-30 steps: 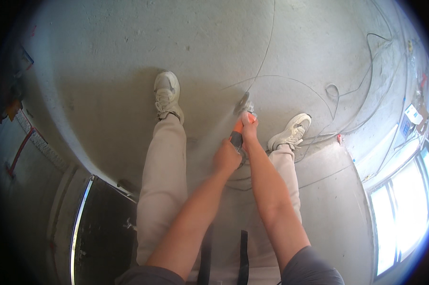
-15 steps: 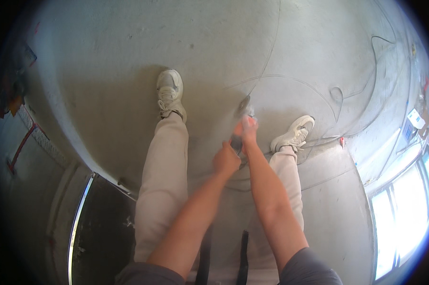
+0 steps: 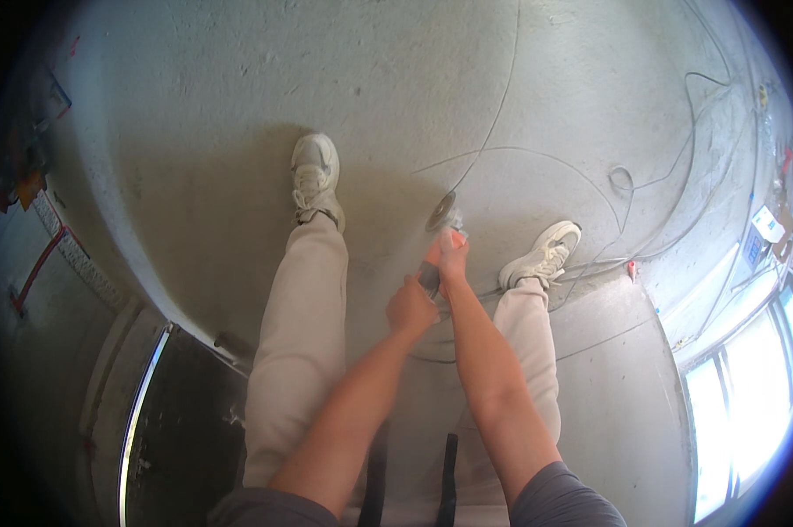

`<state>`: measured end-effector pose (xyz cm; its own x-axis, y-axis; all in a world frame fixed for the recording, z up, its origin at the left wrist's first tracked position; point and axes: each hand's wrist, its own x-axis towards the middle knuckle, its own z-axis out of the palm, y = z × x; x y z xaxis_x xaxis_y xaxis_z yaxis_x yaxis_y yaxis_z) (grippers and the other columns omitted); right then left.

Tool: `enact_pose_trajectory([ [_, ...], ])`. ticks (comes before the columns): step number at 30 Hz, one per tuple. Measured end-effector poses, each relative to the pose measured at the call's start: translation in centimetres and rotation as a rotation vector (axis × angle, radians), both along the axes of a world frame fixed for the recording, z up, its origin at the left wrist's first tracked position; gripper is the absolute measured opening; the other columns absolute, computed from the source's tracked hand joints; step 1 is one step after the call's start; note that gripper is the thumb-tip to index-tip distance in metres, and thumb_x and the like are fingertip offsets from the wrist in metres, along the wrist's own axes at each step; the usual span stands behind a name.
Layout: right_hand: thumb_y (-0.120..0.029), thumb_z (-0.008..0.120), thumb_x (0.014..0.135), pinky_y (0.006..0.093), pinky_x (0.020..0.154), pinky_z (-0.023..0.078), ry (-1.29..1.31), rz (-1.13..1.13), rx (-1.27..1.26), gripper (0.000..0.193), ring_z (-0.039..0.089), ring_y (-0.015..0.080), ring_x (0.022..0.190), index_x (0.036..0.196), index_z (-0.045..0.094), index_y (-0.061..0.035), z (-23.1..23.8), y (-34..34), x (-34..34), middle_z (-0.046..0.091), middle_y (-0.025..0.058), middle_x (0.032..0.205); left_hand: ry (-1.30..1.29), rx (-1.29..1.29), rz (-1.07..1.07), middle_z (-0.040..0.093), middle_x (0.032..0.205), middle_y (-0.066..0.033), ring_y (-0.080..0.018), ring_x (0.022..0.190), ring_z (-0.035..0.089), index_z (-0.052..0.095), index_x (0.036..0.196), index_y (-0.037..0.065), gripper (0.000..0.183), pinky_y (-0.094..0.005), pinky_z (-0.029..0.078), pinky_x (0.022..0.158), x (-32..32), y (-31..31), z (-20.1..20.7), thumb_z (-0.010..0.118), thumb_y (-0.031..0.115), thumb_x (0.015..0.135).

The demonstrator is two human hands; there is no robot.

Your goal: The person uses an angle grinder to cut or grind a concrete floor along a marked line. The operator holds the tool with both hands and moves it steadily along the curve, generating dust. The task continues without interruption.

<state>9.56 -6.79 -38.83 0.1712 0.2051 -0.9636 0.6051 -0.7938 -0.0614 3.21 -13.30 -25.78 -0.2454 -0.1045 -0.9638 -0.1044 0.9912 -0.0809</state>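
Observation:
An orange and dark angle grinder (image 3: 432, 254) is held in both hands between my two feet. My left hand (image 3: 411, 306) is closed around its dark rear end. Further forward, my right hand (image 3: 452, 260) wraps the orange body near the head. The grinder's round disc (image 3: 441, 212) points away from me, its flat face partly showing. Beyond the disc, a thin dark line (image 3: 500, 112) runs forward over the grey concrete floor (image 3: 212, 79). Whether the disc touches the floor cannot be made out. Pale haze hangs beside the disc.
My left shoe (image 3: 315, 176) and right shoe (image 3: 544, 256) stand either side of the grinder. Cables (image 3: 691, 132) curl over the floor at right. A small red object (image 3: 632, 270) lies near them. Bright windows (image 3: 748, 395) are at lower right, a dark opening (image 3: 186, 422) at lower left.
Both hands and the grinder have shifted slightly back toward me and left. The disc has turned from nearly edge-on to showing more of its face. The haze looks thinner.

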Motion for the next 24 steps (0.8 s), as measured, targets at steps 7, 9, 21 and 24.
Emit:
enact_pose_trajectory([
  [7, -0.05, 0.071, 0.1, 0.0439, 0.103, 0.051, 0.092, -0.035, 0.11, 0.08, 0.057, 0.0273, 0.125, 0.153, 0.036, -0.0029, -2.1, 2.9, 0.2, 0.055, 0.016, 0.14, -0.02, 0.086, 0.011, 0.075, 0.113, -0.029, -0.048, 0.107, 0.073, 0.055, 0.127, -0.003, 0.046, -0.0566, 0.056, 0.094, -0.6, 2.4, -1.6, 0.069, 0.019, 0.09],
  [9, -0.047, 0.072, 0.101, 0.0434, 0.096, 0.055, 0.074, -0.031, 0.16, 0.069, 0.061, 0.0245, 0.115, 0.147, 0.043, -0.0048, -2.0, 4.4, -0.3, 0.06, 0.013, 0.13, 0.004, 0.071, 0.023, 0.075, 0.112, -0.029, -0.0483, 0.107, 0.073, 0.056, 0.126, -0.003, 0.044, -0.0566, 0.056, 0.094, -0.7, 3.7, -1.6, 0.069, 0.018, 0.089],
  [21, -0.052, 0.071, 0.099, 0.0468, 0.097, 0.055, 0.099, 0.042, 0.112, 0.091, 0.059, 0.0312, 0.121, 0.16, 0.026, -0.0021, -0.8, 8.5, -2.8, 0.053, 0.0193, 0.141, 0.02, 0.107, 0.093, 0.075, 0.11, -0.0278, -0.0472, 0.105, 0.073, 0.055, 0.122, -0.002, 0.041, -0.0563, 0.057, 0.092, -1.9, 6.6, -1.4, 0.071, 0.014, 0.087],
  [24, -0.056, 0.071, 0.097, 0.0481, 0.109, 0.049, 0.115, 0.045, 0.05, 0.105, 0.054, 0.0336, 0.135, 0.167, 0.017, -0.0008, -0.5, 10.2, -3.5, 0.05, 0.0208, 0.152, 0.051, 0.109, 0.075, 0.076, 0.11, -0.0265, -0.0459, 0.103, 0.074, 0.055, 0.121, -0.001, 0.041, -0.0559, 0.057, 0.091, -2.0, 7.7, -1.4, 0.072, 0.014, 0.087],
])
